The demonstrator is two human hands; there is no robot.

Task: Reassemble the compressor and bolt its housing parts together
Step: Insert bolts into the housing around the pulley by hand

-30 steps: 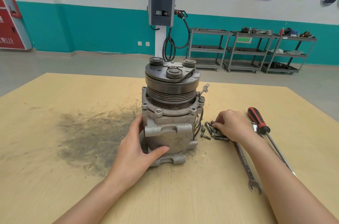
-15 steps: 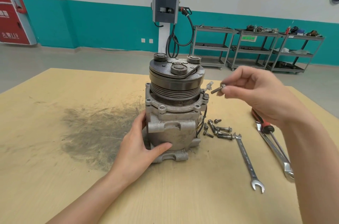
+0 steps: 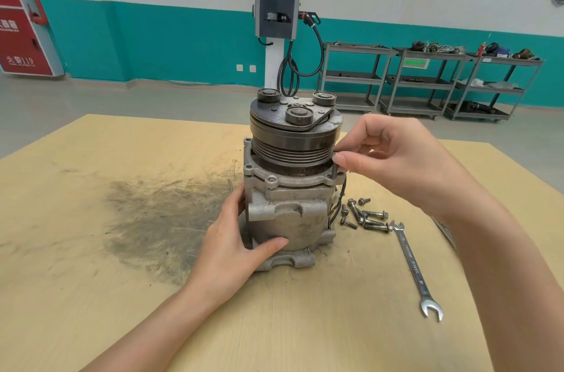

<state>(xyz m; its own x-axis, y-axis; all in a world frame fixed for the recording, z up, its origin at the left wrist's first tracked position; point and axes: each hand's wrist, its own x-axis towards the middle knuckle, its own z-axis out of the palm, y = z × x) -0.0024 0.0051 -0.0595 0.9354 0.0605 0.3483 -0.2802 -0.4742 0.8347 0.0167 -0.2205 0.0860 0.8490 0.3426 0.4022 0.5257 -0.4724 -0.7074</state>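
Stands upright near the middle of the table (image 3: 91,295), toward the far edge: the compressor (image 3: 290,188), pulley end up, foot down on the wood. Cast metal housing and steel pulley, so judged heavy and rigid; no give anywhere, unlikely to tip under light fingertip work but worth bracing. Braced low on the housing by the left hand (image 3: 235,243), palm against the near-left side, thumb laid across the front, fingers out of sight behind the body. Best hold judged to be just there, on the rough cast barrel, not on the grooved pulley, which may turn.

Pinched between thumb and forefinger of the right hand (image 3: 393,161): one bolt (image 3: 335,170), upright, threaded shank pointing down at a flange hole on the right side of the housing; whether the tip has entered the hole, cannot tell. Small, stiff, probably oily, so easy to drop or cross-thread; needs to go in straight, held by the head and spun with the fingertips.

Lying just right of the compressor's foot: the loose bolts (image 3: 366,216), in a small heap. Beyond them toward the right edge, a wrench (image 3: 413,268), open jaw toward the near edge.
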